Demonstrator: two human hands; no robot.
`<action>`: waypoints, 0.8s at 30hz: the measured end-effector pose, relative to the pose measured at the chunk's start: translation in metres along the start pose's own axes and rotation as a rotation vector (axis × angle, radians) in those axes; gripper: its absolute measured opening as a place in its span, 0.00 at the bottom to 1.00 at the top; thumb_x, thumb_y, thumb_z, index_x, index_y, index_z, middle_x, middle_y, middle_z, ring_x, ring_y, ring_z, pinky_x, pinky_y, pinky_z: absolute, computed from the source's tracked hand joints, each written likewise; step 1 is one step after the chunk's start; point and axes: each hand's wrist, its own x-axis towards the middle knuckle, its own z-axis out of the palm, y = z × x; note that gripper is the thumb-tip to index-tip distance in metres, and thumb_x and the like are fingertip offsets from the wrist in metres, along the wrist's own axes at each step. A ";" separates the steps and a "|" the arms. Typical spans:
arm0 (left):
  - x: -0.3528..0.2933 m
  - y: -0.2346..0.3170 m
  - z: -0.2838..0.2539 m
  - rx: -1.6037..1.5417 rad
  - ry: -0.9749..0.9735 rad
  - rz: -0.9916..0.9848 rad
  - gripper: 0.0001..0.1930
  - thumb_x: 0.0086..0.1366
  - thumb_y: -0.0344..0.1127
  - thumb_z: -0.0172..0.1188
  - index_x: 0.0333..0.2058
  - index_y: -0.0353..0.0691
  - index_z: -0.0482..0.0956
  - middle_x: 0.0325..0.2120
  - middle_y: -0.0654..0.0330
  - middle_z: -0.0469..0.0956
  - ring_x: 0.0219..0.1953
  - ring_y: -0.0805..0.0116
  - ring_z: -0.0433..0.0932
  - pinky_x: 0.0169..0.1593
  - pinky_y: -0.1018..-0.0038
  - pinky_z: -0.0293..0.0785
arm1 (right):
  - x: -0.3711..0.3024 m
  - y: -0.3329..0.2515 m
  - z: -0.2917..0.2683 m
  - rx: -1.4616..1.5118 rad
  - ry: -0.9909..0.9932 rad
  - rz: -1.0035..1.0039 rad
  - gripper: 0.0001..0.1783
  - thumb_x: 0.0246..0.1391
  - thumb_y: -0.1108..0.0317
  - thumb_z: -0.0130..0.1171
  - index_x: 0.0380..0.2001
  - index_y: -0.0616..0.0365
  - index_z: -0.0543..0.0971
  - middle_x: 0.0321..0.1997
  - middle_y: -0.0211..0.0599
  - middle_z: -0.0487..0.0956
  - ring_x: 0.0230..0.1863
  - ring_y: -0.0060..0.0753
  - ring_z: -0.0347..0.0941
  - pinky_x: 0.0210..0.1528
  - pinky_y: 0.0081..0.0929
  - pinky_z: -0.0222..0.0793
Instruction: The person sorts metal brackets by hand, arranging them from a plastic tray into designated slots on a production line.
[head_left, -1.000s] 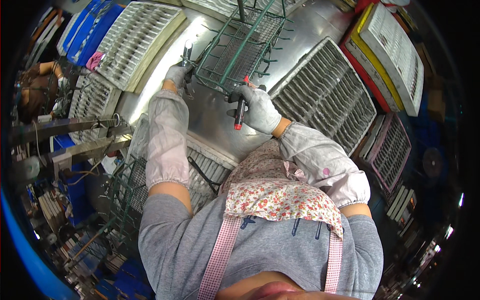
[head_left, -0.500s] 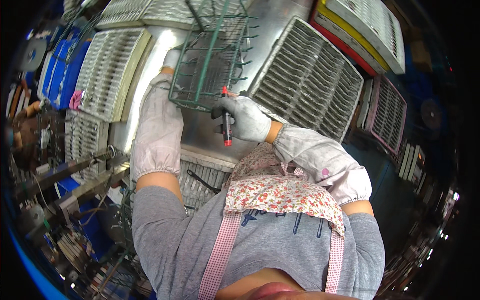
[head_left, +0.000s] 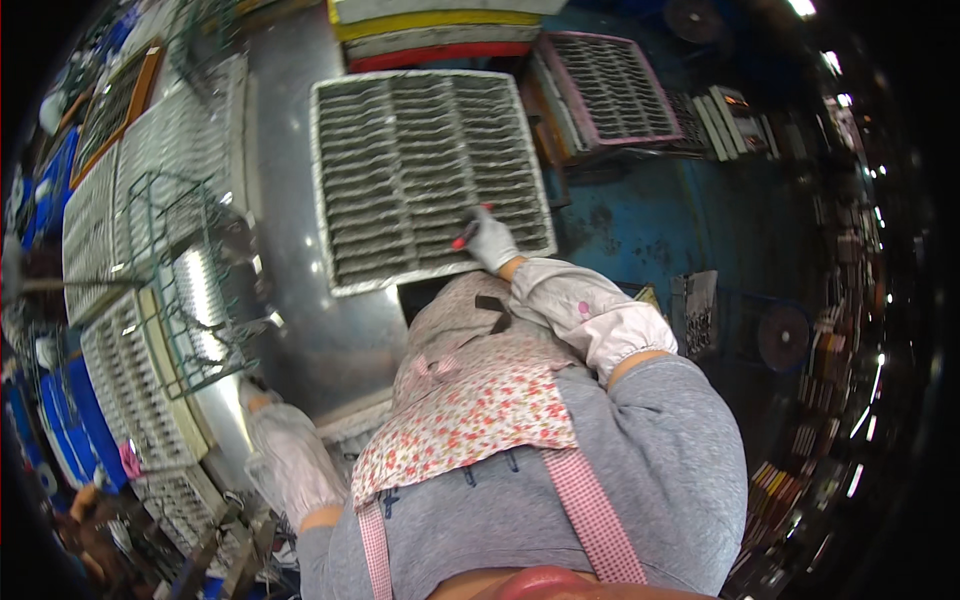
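Observation:
My right hand (head_left: 494, 246), in a white and grey glove, is closed round a marker pen (head_left: 461, 243) with red ends. It is over the near right part of a slatted, light-rimmed panel (head_left: 395, 185) lying on the metal table. I cannot tell whether hand or pen touches the slats. At the left, my left hand (head_left: 258, 393) is low beside the near end of a green wire rack (head_left: 165, 290). Its fingers are blurred and mostly hidden, so whether it grips the rack does not show.
Stacked panels (head_left: 440, 35) with yellow and red edges stand beyond the slatted panel. A pink-rimmed panel (head_left: 612, 88) sits at the far right. More pale panels (head_left: 145, 375) line the left side. Bare metal table (head_left: 285, 150) shows between, and blue floor (head_left: 640, 215) at the right.
The view has swung right, so the rack now appears farther left. My right hand has moved with the marker pen from beside the rack to over the slatted panel.

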 end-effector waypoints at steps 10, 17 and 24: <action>-0.101 -0.049 0.140 0.119 -0.531 0.270 0.26 0.58 0.51 0.63 0.50 0.41 0.76 0.31 0.61 0.78 0.24 0.70 0.75 0.26 0.72 0.70 | 0.022 0.244 -0.042 -0.121 0.114 0.794 0.43 0.31 0.39 0.69 0.46 0.58 0.72 0.43 0.51 0.79 0.49 0.52 0.75 0.49 0.40 0.70; -0.086 -0.019 0.195 0.933 -0.247 0.491 0.32 0.48 0.58 0.63 0.41 0.33 0.80 0.36 0.42 0.80 0.42 0.48 0.79 0.45 0.60 0.72 | 0.017 0.251 -0.015 0.675 -0.218 0.957 0.36 0.47 0.58 0.65 0.59 0.50 0.66 0.59 0.42 0.68 0.32 0.63 0.77 0.23 0.55 0.73; -0.141 -0.014 0.194 0.926 -0.352 0.406 0.26 0.52 0.49 0.63 0.49 0.44 0.76 0.39 0.48 0.80 0.42 0.48 0.78 0.45 0.61 0.73 | 0.039 0.264 -0.029 0.835 -0.097 1.148 0.22 0.53 0.72 0.57 0.51 0.50 0.64 0.45 0.49 0.75 0.28 0.57 0.76 0.24 0.66 0.71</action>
